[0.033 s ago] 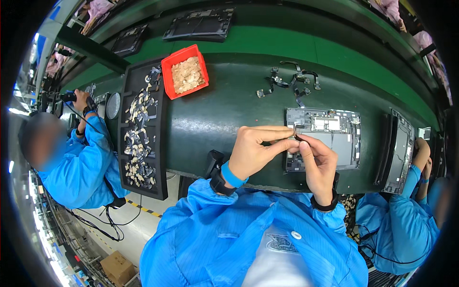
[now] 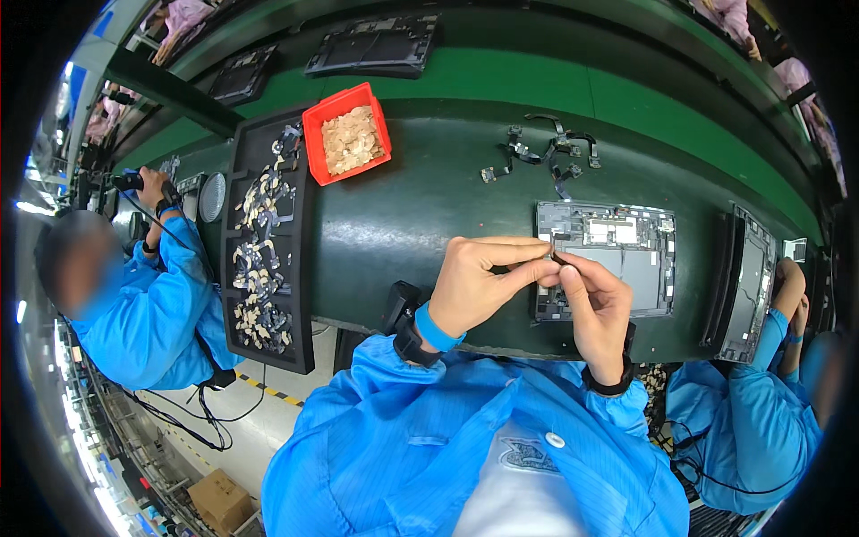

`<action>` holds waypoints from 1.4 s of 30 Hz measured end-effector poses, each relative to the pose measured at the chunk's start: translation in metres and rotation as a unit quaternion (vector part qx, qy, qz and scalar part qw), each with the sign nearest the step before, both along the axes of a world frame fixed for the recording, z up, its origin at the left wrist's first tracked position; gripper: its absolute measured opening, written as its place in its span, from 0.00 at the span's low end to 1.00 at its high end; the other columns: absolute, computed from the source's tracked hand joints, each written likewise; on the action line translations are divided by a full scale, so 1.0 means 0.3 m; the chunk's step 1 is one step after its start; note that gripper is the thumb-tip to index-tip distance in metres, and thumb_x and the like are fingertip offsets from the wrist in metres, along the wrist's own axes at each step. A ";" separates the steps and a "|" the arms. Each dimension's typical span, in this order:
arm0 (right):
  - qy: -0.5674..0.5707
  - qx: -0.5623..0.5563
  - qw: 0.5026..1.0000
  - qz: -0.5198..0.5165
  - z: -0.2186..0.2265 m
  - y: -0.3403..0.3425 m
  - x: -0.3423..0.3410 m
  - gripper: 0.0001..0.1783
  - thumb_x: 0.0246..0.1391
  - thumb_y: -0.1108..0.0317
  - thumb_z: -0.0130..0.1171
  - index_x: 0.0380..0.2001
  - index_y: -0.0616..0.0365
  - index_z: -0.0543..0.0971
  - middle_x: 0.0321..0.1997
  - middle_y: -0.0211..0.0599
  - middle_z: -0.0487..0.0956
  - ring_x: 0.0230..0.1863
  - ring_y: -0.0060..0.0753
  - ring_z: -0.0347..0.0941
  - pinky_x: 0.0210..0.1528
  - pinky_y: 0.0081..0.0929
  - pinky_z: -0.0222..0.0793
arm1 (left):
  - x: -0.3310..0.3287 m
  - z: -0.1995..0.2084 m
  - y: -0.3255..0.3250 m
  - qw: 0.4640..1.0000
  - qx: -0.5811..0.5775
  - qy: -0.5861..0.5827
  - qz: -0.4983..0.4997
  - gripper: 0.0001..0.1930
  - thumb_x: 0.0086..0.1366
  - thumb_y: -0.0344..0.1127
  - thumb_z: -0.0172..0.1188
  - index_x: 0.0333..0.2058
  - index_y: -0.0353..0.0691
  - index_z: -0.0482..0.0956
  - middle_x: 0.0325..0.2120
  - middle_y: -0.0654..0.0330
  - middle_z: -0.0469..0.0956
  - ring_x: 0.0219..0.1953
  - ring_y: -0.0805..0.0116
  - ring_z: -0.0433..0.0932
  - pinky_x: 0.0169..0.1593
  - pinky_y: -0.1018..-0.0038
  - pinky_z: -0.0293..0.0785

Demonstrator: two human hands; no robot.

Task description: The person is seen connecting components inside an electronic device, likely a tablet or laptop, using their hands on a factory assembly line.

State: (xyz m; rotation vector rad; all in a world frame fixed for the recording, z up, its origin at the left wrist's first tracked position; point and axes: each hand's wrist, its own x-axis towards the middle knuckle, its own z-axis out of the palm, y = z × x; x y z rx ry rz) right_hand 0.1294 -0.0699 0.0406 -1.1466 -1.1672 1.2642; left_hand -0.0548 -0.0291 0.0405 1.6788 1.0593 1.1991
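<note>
The left hand [image 2: 479,285] pinches a small dark part [image 2: 557,259] between thumb and fingers, and the right hand [image 2: 598,306] grips it from the other side with thumb and forefinger. The part sits right at the meeting fingertips, its exact shape mostly hidden. Behind and below it, an opened flat device [image 2: 640,282] lies on the desk [image 2: 403,224], innards bared; the hands cover some of its left side. Just beyond the device is a loose cluster of dark flex cables [image 2: 559,143]. To its right, near a co-worker's sleeve [image 2: 771,345], rests another opened device [image 2: 750,285]. Well to the left, a red bin [image 2: 355,173] full of tan flakes [image 2: 352,139] stands against a long black tray [image 2: 301,313] of jumbled small pieces [image 2: 259,295]. Farther back, two more devices lie along the green strip [image 2: 501,80]. A dark emblem [image 2: 526,455] marks the person's pale shirt, too blurred to read.
</note>
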 end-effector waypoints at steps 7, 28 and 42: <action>-0.012 -0.008 1.000 0.022 0.014 0.006 0.008 0.13 0.68 0.73 0.60 0.51 0.67 0.84 0.40 0.43 0.88 0.44 0.29 0.84 0.51 0.27 0.77 | -0.018 0.028 -0.008 0.998 -0.058 -0.003 -0.028 0.10 0.62 0.27 0.71 0.43 0.33 0.89 0.37 0.51 0.89 0.36 0.67 0.88 0.40 0.75 0.82; -0.320 0.259 0.906 -0.098 0.015 0.082 -0.003 0.18 0.55 0.80 0.68 0.50 0.57 0.87 0.53 0.42 0.85 0.50 0.43 0.82 0.55 0.34 0.74 | -0.052 0.085 0.006 0.992 -0.115 0.054 -0.001 0.12 0.72 0.35 0.65 0.46 0.33 0.88 0.37 0.56 0.89 0.42 0.77 0.83 0.47 0.75 0.79; -0.062 -0.005 0.997 -0.036 -0.036 -0.023 0.158 0.24 0.58 0.73 0.71 0.57 0.63 0.80 0.48 0.42 0.87 0.50 0.27 0.82 0.56 0.27 0.76 | 0.151 0.007 -0.038 0.987 -0.142 0.016 -0.070 0.06 0.68 0.26 0.64 0.39 0.30 0.88 0.36 0.55 0.89 0.39 0.70 0.85 0.46 0.73 0.80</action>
